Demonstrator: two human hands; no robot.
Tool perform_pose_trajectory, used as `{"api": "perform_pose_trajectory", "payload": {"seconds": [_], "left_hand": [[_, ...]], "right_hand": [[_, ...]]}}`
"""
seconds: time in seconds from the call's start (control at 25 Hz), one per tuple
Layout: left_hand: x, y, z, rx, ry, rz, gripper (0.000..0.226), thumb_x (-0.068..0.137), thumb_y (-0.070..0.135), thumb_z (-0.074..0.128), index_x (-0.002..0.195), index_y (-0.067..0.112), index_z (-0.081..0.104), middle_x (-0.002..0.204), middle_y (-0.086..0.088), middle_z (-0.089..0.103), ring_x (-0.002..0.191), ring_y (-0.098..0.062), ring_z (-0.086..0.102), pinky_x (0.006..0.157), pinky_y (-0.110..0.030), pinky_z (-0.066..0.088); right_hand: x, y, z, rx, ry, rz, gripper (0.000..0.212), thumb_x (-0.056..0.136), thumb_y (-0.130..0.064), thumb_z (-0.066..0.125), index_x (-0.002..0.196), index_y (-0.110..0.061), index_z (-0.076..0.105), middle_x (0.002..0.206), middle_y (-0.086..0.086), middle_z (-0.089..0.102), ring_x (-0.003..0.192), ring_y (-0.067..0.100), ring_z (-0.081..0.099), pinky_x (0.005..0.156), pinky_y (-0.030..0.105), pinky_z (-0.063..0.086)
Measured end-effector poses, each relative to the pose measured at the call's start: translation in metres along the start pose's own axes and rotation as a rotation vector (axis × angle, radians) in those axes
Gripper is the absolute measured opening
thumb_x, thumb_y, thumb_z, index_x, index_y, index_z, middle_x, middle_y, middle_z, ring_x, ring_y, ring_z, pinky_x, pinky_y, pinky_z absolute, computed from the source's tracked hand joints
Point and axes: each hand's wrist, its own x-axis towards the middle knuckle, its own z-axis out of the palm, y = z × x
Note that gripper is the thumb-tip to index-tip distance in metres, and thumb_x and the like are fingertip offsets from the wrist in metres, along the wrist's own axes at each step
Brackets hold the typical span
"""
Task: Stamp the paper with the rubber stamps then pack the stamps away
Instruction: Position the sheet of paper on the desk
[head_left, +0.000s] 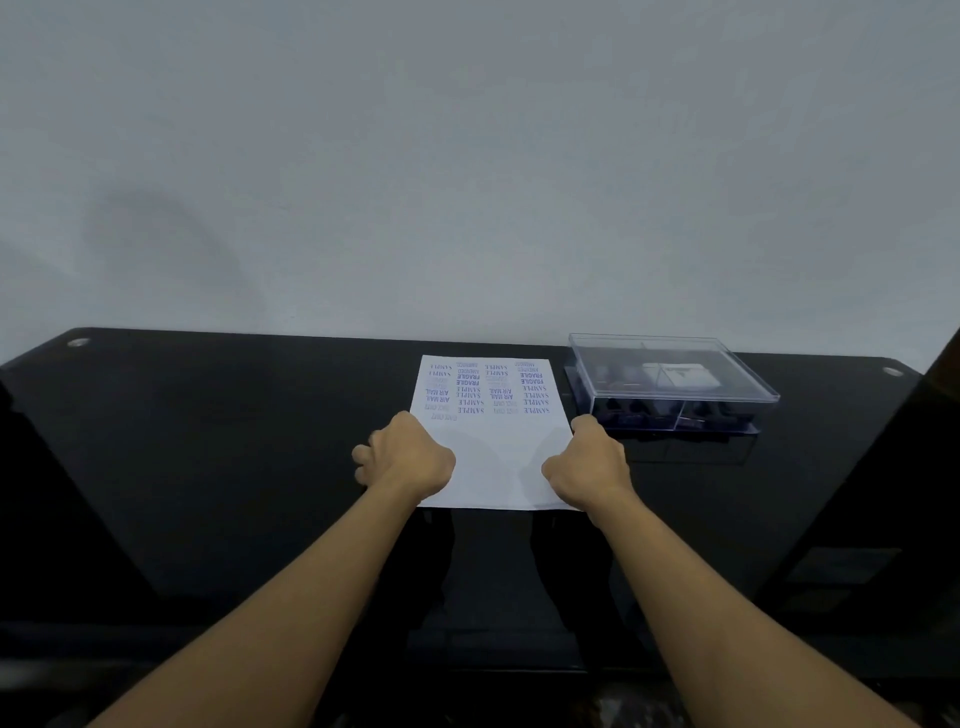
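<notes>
L hand (410, 457), R hand (589, 465) grip paper (498, 452) edges, stamped SAMPLE, FRAGILE, AIR MAIL

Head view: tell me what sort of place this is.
Probably an indoor desk or office workstation: a glossy black table against a plain pale wall, a stamped paper laid on it, and a clear plastic stamp box beside it.

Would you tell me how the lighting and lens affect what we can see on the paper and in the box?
Head view: even, soft light; stamped words on the paper are legible, with faint shadows across it; the glossy table mirrors the box, whose contents blur behind the clear lid; the wide-angle lens bows the table's far edge.
</notes>
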Motion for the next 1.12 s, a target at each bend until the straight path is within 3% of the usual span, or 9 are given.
{"api": "perform_pose_trajectory", "payload": {"seconds": [0.16, 0.24, 0.36, 0.48, 0.6, 0.68, 0.88, 1.12], "left_hand": [[0.005, -0.008, -0.003, -0.112, 0.000, 0.046, 0.040, 0.077, 0.007, 0.060, 0.112, 0.016, 0.044, 0.098, 0.000, 0.048, 0.102, -0.029, 0.051, 0.072, -0.036, 0.048], [0.008, -0.011, -0.003, -0.145, -0.001, 0.045, 0.040, 0.076, 0.006, 0.063, 0.109, 0.016, 0.043, 0.098, -0.001, 0.050, 0.095, -0.027, 0.055, 0.071, -0.037, 0.052], [0.010, -0.013, -0.003, -0.191, 0.010, 0.041, 0.038, 0.074, 0.005, 0.064, 0.103, 0.016, 0.042, 0.102, -0.005, 0.051, 0.091, -0.026, 0.056, 0.072, -0.039, 0.054], [0.007, -0.017, 0.000, -0.171, 0.003, 0.074, 0.035, 0.075, 0.005, 0.060, 0.102, 0.018, 0.042, 0.095, 0.001, 0.049, 0.099, -0.028, 0.055, 0.080, -0.042, 0.055], [0.002, -0.022, 0.000, -0.144, -0.010, 0.088, 0.056, 0.074, 0.006, 0.059, 0.127, 0.017, 0.047, 0.110, -0.001, 0.051, 0.111, -0.031, 0.051, 0.085, -0.044, 0.053], [-0.006, -0.027, 0.001, -0.127, -0.011, 0.112, 0.063, 0.075, 0.006, 0.059, 0.135, 0.017, 0.044, 0.107, 0.001, 0.049, 0.114, -0.031, 0.049, 0.085, -0.044, 0.053], [-0.035, -0.043, -0.004, -0.115, -0.016, 0.158, 0.066, 0.074, 0.006, 0.062, 0.137, 0.014, 0.043, 0.105, 0.004, 0.051, 0.114, -0.028, 0.051, 0.083, -0.041, 0.054], [-0.076, -0.064, -0.012, -0.112, -0.008, 0.192, 0.068, 0.073, 0.009, 0.066, 0.136, 0.015, 0.044, 0.102, 0.008, 0.047, 0.110, -0.023, 0.051, 0.076, -0.035, 0.053]], "right_hand": [[-0.002, -0.005, 0.006, -0.029, 0.002, 0.009, 0.046, 0.081, -0.014, 0.060, 0.125, -0.016, 0.046, 0.127, 0.015, 0.055, 0.119, 0.038, 0.048, 0.097, 0.052, 0.048], [-0.003, -0.008, 0.006, -0.002, -0.001, -0.012, 0.051, 0.085, -0.010, 0.060, 0.133, -0.017, 0.045, 0.134, 0.015, 0.046, 0.118, 0.036, 0.047, 0.097, 0.047, 0.048], [-0.003, -0.007, 0.005, 0.132, -0.009, -0.045, 0.056, 0.087, 0.001, 0.060, 0.139, -0.013, 0.045, 0.137, 0.013, 0.039, 0.099, 0.026, 0.051, 0.087, 0.036, 0.051], [-0.004, 0.001, 0.004, 0.228, -0.030, -0.054, 0.065, 0.083, 0.006, 0.062, 0.142, -0.015, 0.046, 0.137, 0.009, 0.049, 0.107, 0.025, 0.056, 0.089, 0.035, 0.054], [-0.012, 0.009, 0.000, 0.296, -0.054, -0.057, 0.067, 0.079, 0.007, 0.064, 0.140, -0.017, 0.050, 0.129, 0.004, 0.060, 0.109, 0.025, 0.061, 0.086, 0.035, 0.056], [-0.019, 0.014, -0.003, 0.308, -0.064, -0.058, 0.070, 0.077, 0.005, 0.067, 0.141, -0.018, 0.049, 0.128, 0.002, 0.061, 0.110, 0.024, 0.062, 0.089, 0.038, 0.057], [-0.047, 0.025, -0.010, 0.310, -0.082, -0.069, 0.072, 0.077, 0.004, 0.066, 0.141, -0.022, 0.048, 0.127, 0.000, 0.061, 0.109, 0.024, 0.063, 0.090, 0.042, 0.058], [-0.085, 0.038, -0.019, 0.308, -0.105, -0.089, 0.069, 0.079, 0.006, 0.067, 0.140, -0.022, 0.050, 0.124, -0.002, 0.063, 0.108, 0.022, 0.063, 0.087, 0.038, 0.058]]}}
